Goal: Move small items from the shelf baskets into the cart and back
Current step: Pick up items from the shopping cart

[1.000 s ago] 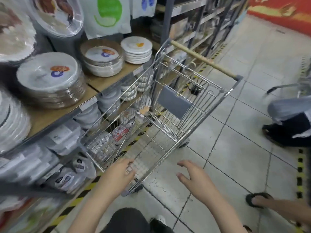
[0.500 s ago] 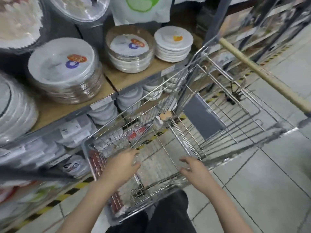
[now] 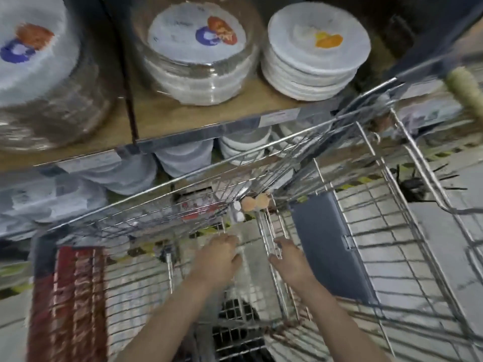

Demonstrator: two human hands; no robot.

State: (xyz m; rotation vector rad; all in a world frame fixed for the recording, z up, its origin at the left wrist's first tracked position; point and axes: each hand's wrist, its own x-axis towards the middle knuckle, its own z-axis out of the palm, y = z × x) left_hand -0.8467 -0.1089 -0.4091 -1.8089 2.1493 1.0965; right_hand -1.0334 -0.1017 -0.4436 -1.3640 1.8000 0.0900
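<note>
- Two bare forearms reaching forward and down into the wire cart (image 3: 386, 178), seen from above; whole view blurred.
- Left hand (image 3: 218, 256) low inside the basket, back up, fingers bent forward toward the cart floor; whether holding anything, cannot tell.
- Right hand (image 3: 290, 257) just beside it, fingers relaxed and spread, tips at the floor wires, nothing in the grip.
- Red panel (image 3: 70, 301) on the cart's near-left wall.
- Grey plastic flap (image 3: 324, 246) lying to the right of the right hand.
- Small pale item with orange-pink round tops (image 3: 254, 201) further in, against the cart's far wire wall, apart from both hands.
- Cart handle (image 3: 466, 92) at upper right, light-coloured.
- Beyond the cart, wooden shelf (image 3: 209, 113) carrying wrapped stacks of white plates (image 3: 313, 53), some with blue and orange labels.
- More white stacks on the level below, seen through the wires.
</note>
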